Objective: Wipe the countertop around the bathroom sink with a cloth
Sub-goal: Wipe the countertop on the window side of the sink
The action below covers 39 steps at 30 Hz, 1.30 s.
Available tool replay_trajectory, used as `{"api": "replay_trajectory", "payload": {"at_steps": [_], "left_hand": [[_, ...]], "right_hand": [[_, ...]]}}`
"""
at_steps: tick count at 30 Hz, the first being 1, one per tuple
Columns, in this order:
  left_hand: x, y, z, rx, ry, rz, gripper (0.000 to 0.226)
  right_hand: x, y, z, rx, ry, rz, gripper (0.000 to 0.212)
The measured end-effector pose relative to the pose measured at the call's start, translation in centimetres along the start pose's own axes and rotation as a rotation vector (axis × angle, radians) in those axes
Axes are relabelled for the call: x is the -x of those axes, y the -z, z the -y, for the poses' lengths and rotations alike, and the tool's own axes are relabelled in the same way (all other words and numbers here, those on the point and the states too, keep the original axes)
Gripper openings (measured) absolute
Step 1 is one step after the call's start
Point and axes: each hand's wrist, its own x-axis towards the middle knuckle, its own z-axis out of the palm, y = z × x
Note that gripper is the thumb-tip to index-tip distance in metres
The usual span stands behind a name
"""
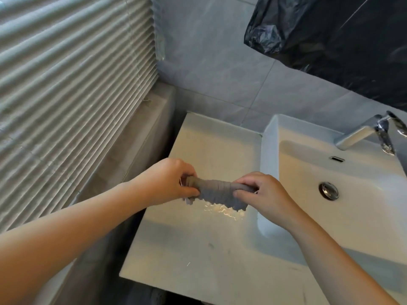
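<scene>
A grey cloth (217, 192) is bunched into a roll and held in the air over the white countertop (198, 243), left of the sink. My left hand (171, 181) grips its left end. My right hand (262, 192) pinches its right end. A loose edge of the cloth hangs down between them. Below the cloth a wet patch on the countertop glints. The white rectangular sink basin (352, 208) lies to the right, with a chrome drain (328, 190).
A chrome faucet (361, 134) stands at the sink's far right. A pleated blind (66, 84) covers the left wall above a grey ledge (141, 137). Black plastic sheeting (341, 36) hangs at the top right. The countertop's front edge is near the bottom.
</scene>
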Motion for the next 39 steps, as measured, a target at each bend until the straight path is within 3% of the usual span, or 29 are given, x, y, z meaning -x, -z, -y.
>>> {"api": "replay_trajectory", "payload": {"at_steps": [3,5,7,9,10,13,17,20,23,26,28,32,35,39], "left_hand": [[-1.5,0.4,0.0,0.062,-0.012,-0.021,0.010],[-2.5,0.0,-0.8,0.449,0.110,0.043,0.010],[-3.6,-1.3,-2.2,0.794,0.236,0.047,0.018],[-4.9,-2.8,-3.1,0.842,0.286,-0.071,0.020],[-5.6,-3.4,-3.4,0.812,0.299,-0.138,0.018],[-7.2,-4.9,-3.5,0.775,0.334,-0.284,0.014],[-8.7,-5.8,-2.9,0.575,0.277,-0.320,0.014],[-9.6,-5.6,-1.4,0.536,0.273,-0.174,0.018],[-10.5,-5.4,-0.1,0.604,0.269,-0.088,0.024],[-11.2,-5.4,1.3,0.561,0.248,-0.044,0.036],[-11.6,-5.6,3.1,0.616,0.339,-0.081,0.041],[-12.4,-7.1,8.8,0.349,0.493,-0.255,0.026],[-13.2,-9.2,12.2,0.169,0.527,-0.313,0.037],[-15.2,-11.4,14.8,0.226,0.672,-0.326,0.047]], "right_hand": [[-0.9,0.8,-1.3,-0.231,-0.087,-0.067,0.008],[-1.5,0.4,-2.3,-0.693,-0.218,-0.091,0.033],[-2.1,-0.7,-2.3,-1.235,-0.370,-0.128,0.027],[-3.0,-1.8,-2.3,-1.645,-0.465,-0.210,0.019],[-3.6,-2.2,-2.7,-1.779,-0.483,-0.247,0.027],[-5.4,-2.8,-3.3,-1.926,-0.548,-0.276,0.053],[-8.6,-3.2,-3.8,-1.797,-0.506,-0.305,0.037],[-10.7,-3.2,-3.9,-1.547,-0.382,-0.309,0.034],[-12.6,-3.8,-3.7,-1.326,-0.391,-0.361,0.033],[-15.0,-4.1,-4.1,-0.912,-0.389,-0.552,0.029],[-16.4,-3.5,-4.5,-0.647,-0.293,-0.645,0.028],[-19.8,-2.0,-6.0,-0.287,-0.103,-0.533,0.018],[-23.2,-2.1,-7.5,-0.107,0.017,-0.430,0.009],[-29.0,-2.7,-8.6,0.006,0.135,-0.348,0.014]]}}
